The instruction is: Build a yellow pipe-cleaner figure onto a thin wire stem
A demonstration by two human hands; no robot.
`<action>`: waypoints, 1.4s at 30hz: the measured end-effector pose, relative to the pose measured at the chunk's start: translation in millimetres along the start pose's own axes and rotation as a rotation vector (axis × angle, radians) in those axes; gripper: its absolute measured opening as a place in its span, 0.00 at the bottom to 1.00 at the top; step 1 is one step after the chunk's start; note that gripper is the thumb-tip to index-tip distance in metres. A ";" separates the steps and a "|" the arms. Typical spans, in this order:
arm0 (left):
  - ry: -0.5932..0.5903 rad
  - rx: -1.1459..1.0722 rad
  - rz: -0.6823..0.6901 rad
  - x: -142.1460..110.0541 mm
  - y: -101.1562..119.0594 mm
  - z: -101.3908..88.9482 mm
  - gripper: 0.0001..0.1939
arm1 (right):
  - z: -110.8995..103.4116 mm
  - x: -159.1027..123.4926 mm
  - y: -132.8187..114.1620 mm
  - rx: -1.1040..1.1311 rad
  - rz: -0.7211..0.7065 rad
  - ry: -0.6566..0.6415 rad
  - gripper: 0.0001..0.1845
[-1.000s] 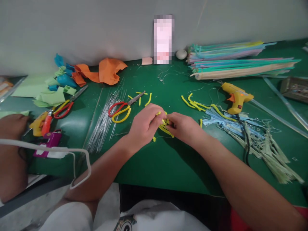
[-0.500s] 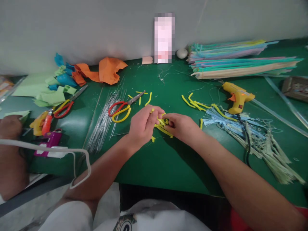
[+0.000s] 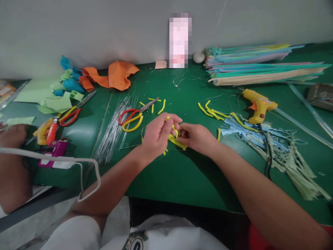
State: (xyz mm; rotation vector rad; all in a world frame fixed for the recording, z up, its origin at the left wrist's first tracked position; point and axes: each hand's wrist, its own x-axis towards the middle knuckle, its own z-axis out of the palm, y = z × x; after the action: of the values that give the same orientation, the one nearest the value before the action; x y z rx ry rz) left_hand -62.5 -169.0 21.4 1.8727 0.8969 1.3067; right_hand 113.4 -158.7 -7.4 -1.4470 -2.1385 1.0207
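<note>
Over the middle of the green table, my left hand point(image 3: 159, 133) is closed around a bent piece of yellow pipe cleaner point(image 3: 174, 131), whose ends poke out between thumb and fingers. My right hand point(image 3: 196, 137) meets it from the right, thumb and forefinger pinched at the same yellow piece; the fingers partly hide the contact. Below both hands lie more yellow pipe cleaner lengths point(image 3: 179, 143). Scissors with red and yellow handles point(image 3: 131, 119) rest to the left of my left hand, among short yellow offcuts point(image 3: 161, 106).
Thin metal wires point(image 3: 111, 132) lie left. A yellow glue gun point(image 3: 258, 106) with its cord, blue and green tassels point(image 3: 281, 152) and pipe cleaner bundles point(image 3: 265, 73) are right. A phone point(image 3: 178, 41) leans on the wall. Another person's arm point(image 3: 13, 163) and a white cable point(image 3: 52, 159) are at left.
My right fingertips have drawn slightly away from my left fingers, and the yellow piece between them has shifted a little. The whole view has moved slightly.
</note>
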 end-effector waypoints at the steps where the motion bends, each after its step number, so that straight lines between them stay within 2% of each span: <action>1: -0.014 -0.020 0.001 -0.4 0.2 0.7 0.15 | 0.5 -0.2 -0.2 0.008 0.004 0.008 0.06; 6: -0.039 -0.089 0.023 -1.1 1.3 3.2 0.15 | 2.6 -1.7 1.0 0.042 -0.019 0.061 0.18; 11: -0.018 -0.010 0.034 -2.0 3.2 3.4 0.14 | 3.3 -4.6 -0.6 -0.016 -0.108 0.055 0.09; 16: 0.024 0.067 0.069 -4.5 2.6 3.0 0.13 | 7.1 -7.2 -4.3 -0.156 -0.179 0.150 0.11; 21: 0.025 0.094 0.117 -5.3 1.8 3.1 0.14 | 11.7 -6.8 -6.3 -0.198 -0.207 0.184 0.04; 24: 0.030 0.092 0.149 -5.4 1.9 3.8 0.14 | 13.5 -6.6 -7.7 -0.225 -0.212 0.198 0.05; 29: 0.024 0.087 0.175 -6.5 2.3 4.5 0.14 | 17.9 -6.2 -8.9 -0.189 -0.221 0.228 0.05; 34: 0.032 0.064 0.219 -6.7 2.6 4.1 0.13 | 19.8 -4.2 -7.3 -0.119 -0.217 0.204 0.11; 40: 0.028 0.071 0.194 -7.1 1.5 5.3 0.13 | 21.2 -2.5 -3.9 -0.047 -0.238 0.215 0.11; 42: 0.026 0.074 0.209 -5.7 0.4 3.5 0.15 | 20.2 -2.9 -2.0 -0.009 -0.240 0.216 0.09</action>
State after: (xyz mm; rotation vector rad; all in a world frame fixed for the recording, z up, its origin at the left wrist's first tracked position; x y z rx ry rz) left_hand -60.6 -174.5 18.0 2.0560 0.7885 1.4415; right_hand 100.2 -169.1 -19.3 -1.2071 -2.0978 0.7340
